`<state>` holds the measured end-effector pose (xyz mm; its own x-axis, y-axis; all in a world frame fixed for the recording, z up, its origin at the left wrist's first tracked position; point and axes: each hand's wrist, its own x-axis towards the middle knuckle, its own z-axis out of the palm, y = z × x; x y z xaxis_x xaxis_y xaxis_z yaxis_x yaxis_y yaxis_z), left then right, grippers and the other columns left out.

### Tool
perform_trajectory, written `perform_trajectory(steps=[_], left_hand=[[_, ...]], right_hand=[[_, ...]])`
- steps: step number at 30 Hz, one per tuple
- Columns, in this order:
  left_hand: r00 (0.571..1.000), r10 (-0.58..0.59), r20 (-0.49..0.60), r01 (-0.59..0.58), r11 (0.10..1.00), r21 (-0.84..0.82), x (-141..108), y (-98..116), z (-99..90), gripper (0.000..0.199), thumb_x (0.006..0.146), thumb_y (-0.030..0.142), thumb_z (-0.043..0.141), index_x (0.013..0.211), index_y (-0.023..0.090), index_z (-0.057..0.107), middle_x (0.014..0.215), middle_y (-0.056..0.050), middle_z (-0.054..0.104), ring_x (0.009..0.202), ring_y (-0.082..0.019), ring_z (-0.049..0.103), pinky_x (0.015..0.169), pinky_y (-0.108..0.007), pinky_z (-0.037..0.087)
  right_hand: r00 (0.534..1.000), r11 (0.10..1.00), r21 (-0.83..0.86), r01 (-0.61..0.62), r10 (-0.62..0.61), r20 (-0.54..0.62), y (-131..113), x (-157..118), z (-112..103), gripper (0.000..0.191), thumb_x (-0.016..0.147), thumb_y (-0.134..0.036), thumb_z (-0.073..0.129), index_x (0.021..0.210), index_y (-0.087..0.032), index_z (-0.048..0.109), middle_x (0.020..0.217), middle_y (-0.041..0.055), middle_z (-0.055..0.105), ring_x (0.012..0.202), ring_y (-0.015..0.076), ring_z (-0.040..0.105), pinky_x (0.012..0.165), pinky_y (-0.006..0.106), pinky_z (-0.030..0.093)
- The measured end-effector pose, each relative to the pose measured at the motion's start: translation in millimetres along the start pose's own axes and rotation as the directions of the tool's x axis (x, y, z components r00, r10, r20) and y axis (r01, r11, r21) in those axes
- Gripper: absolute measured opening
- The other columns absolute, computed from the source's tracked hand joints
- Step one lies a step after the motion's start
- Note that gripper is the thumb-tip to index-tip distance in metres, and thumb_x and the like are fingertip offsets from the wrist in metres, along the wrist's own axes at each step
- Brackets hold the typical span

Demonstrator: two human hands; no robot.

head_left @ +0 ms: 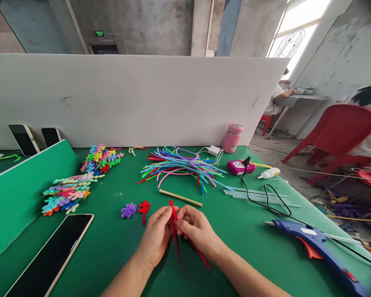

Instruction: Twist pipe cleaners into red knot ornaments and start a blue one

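Observation:
A red pipe cleaner (175, 237) is held between my two hands near the table's front, its top bent into a small loop and its two ends hanging down. My left hand (157, 233) pinches it just below the loop. Close beside, my right hand (198, 231) grips it with thumb and fingers, one end running out beneath the palm. Left of my hands lie a purple flower (129, 210) and a red flower with a stem (144, 211). Beyond my hands are a thin wooden stick (181, 198) and a pile of colourful pipe cleaners (182, 167).
Finished flowers (68, 194) are heaped at the left by a green divider (27, 194). A phone (51, 258) lies front left. At right are a blue glue gun (315, 243), clear glue sticks (259, 196), a magenta box (239, 167) and a pink bottle (231, 138).

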<state>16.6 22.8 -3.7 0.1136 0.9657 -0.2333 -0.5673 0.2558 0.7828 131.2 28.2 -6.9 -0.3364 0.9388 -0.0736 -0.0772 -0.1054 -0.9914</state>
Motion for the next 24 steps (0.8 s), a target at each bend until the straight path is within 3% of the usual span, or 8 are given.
perform_trajectory(steps=[8, 11, 15, 19, 24], left_hand=[[1.000, 0.010, -0.005, -0.010, 1.000, 0.029, 2.9, 2.4, -6.6, 0.017, 0.070, 0.026, 0.061, 0.078, 0.012, 0.065, 0.049, 0.004, 0.050, 0.041, -0.005, 0.043, 0.044, -0.018, 0.034], [1.000, -0.001, 0.001, 0.001, 0.999, 0.039, 1.5, 4.1, -6.3, 0.015, 0.071, 0.026, 0.060, 0.074, 0.012, 0.064, 0.048, 0.005, 0.048, 0.039, -0.004, 0.040, 0.041, -0.017, 0.031], [0.999, -0.033, 0.028, 0.032, 0.998, 0.052, -2.1, 6.0, -3.3, 0.014, 0.070, 0.024, 0.061, 0.070, 0.011, 0.063, 0.047, 0.006, 0.044, 0.036, -0.002, 0.035, 0.038, -0.016, 0.026], [0.985, -0.140, 0.105, 0.129, 0.985, 0.113, -6.0, 6.3, -1.5, 0.016, 0.071, 0.026, 0.060, 0.063, 0.012, 0.059, 0.046, 0.005, 0.044, 0.034, -0.002, 0.032, 0.035, -0.015, 0.021], [0.970, -0.166, 0.176, 0.137, 0.976, 0.166, -8.9, 3.4, -0.9, 0.022, 0.072, 0.026, 0.059, 0.056, 0.012, 0.054, 0.047, 0.004, 0.043, 0.036, -0.002, 0.031, 0.036, -0.016, 0.019]], right_hand=[[0.993, 0.990, 0.090, 0.112, -0.114, 0.021, -0.9, -2.3, 2.1, 0.022, 0.070, -0.032, 0.055, 0.072, -0.020, 0.037, 0.056, -0.0043, 0.054, 0.054, 0.0113, 0.055, 0.056, 0.024, 0.040], [0.994, 0.993, -0.036, 0.113, -0.113, -0.008, -0.7, -3.2, -0.3, 0.020, 0.072, -0.032, 0.054, 0.072, -0.019, 0.039, 0.055, -0.0049, 0.051, 0.050, 0.0093, 0.048, 0.051, 0.021, 0.036], [0.967, 0.962, -0.221, 0.161, -0.199, -0.160, -1.5, -2.6, -6.3, 0.021, 0.076, -0.037, 0.050, 0.071, -0.016, 0.046, 0.061, -0.0025, 0.048, 0.055, 0.0093, 0.043, 0.052, 0.021, 0.035], [0.974, 0.977, -0.112, 0.180, -0.193, -0.118, -3.4, -1.2, -9.4, 0.027, 0.076, -0.042, 0.049, 0.076, -0.016, 0.052, 0.067, -0.0003, 0.051, 0.062, 0.0109, 0.047, 0.058, 0.022, 0.037], [0.982, 0.984, -0.055, 0.168, -0.172, -0.081, -0.4, 0.5, -9.6, 0.030, 0.070, -0.044, 0.056, 0.063, -0.015, 0.050, 0.057, -0.0027, 0.047, 0.054, 0.0097, 0.044, 0.053, 0.022, 0.035]])
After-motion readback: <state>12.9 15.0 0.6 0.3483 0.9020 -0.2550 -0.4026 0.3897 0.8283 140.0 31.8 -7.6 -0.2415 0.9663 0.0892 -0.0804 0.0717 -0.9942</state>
